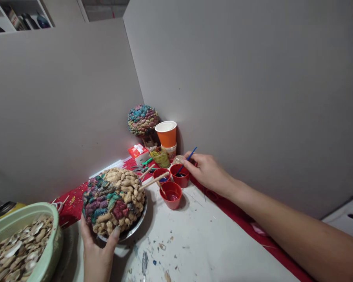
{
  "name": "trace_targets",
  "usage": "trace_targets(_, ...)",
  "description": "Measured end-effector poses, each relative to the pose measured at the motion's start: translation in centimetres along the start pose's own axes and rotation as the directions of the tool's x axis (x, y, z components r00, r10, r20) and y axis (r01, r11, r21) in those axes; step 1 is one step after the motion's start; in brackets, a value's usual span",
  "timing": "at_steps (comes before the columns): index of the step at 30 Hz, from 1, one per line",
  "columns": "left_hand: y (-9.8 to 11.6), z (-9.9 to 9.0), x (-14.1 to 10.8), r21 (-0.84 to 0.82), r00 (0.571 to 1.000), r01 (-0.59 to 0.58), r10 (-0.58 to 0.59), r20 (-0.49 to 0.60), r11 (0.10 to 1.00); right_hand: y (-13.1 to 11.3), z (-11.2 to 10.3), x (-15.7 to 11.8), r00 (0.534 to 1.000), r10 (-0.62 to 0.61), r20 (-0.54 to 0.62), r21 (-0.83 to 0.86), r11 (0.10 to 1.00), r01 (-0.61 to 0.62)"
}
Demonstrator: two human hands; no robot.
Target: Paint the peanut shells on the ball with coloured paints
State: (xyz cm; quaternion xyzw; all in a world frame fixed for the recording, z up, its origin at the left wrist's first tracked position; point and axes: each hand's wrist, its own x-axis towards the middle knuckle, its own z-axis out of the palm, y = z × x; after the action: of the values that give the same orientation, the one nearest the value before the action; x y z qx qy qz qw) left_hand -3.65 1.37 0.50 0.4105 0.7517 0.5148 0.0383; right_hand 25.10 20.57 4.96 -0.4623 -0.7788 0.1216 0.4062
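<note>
My left hand (98, 250) holds the lower side of a ball covered in peanut shells (117, 196), thumb and fingers around it. The ball rests in a metal bowl (138, 229); its left part is painted purple, teal and dark red, the rest bare tan. Sticks (154, 181) poke out of its right side. In my right hand (202, 168) a blue brush (191, 153) is pinched, its tip down in a red cup of dark paint (181, 176). Beside it stand a red cup with blue paint (159, 172) and a red cup with reddish liquid (171, 197).
A green basket of shells (54, 250) stands at the lower left. Behind the cups are an orange paper cup (166, 137), a cup of yellow-green stuff (161, 158), pliers (141, 168), a red-and-white box (139, 153) and a painted shell ball (142, 120). Grey panels (238, 86) enclose the table.
</note>
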Motion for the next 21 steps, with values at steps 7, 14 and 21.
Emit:
trace_targets(7,-0.1,-0.1,0.1,0.003,1.0,0.002,-0.002,0.003,1.0,0.1,-0.4,0.2,0.998,0.013,-0.062,0.084,0.996,-0.007)
trace_targets(14,-0.1,-0.1,0.1,0.049,1.0,-0.005,0.005,-0.001,0.999,0.0,-0.6,0.2,0.967,0.043,-0.25,0.155,0.988,-0.004)
trace_targets(21,0.0,-0.1,0.2,0.032,1.0,-0.023,0.023,-0.001,0.999,-0.8,-1.7,0.4,0.906,0.24,-0.35,0.517,0.855,-0.027)
